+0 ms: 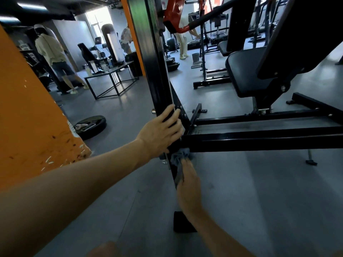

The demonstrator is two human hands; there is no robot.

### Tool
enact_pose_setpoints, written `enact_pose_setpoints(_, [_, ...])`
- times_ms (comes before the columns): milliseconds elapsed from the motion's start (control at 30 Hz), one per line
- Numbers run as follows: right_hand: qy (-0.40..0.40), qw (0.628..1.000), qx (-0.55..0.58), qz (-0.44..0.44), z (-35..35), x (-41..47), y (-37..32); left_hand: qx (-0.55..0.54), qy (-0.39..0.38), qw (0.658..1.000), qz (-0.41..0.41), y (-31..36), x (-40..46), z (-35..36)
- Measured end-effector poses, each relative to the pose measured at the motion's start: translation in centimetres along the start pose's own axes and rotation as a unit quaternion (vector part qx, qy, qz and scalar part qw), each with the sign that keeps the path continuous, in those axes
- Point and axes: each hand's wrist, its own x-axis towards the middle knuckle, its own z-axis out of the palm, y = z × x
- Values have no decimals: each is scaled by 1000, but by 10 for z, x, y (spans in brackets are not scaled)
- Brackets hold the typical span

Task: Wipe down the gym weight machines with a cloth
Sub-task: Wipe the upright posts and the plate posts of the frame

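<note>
Left hand (160, 131) fingers wrapped round black upright post (154, 71), right hand (188, 184) grip pressing grey cloth (179, 160) against frame.

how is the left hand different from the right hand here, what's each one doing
The left hand is bare and holds the black upright post, fingers wrapped round its edge; the right hand has its grip on a grey-blue cloth lower down. The left hand sits above the horizontal base bar; the right hand is below it, with the cloth bunched at the joint. Both hands are on the same black machine frame.
</note>
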Motion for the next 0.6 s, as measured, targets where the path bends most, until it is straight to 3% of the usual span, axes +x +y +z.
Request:
enact_pose_setpoints(67, [6,995,59,77,12,0,-17,6,4,1000,17,17,-7,8])
enact_pose_setpoints(167, [-16,989,47,137,22,-8,-11,17,2,998,53,34,-18,12])
enact_pose_setpoints(300, [-52,957,57,279,29,-27,50,27,51,995,76,48,-24,30])
enact_pose_setpoints(400, [-125,923,89,353,32,-34,88,53,72,991,104,59,-30,40])
enact_pose_setpoints(600, [-141,947,213,192,28,-15,63,43,92,978,181,100,-18,55])
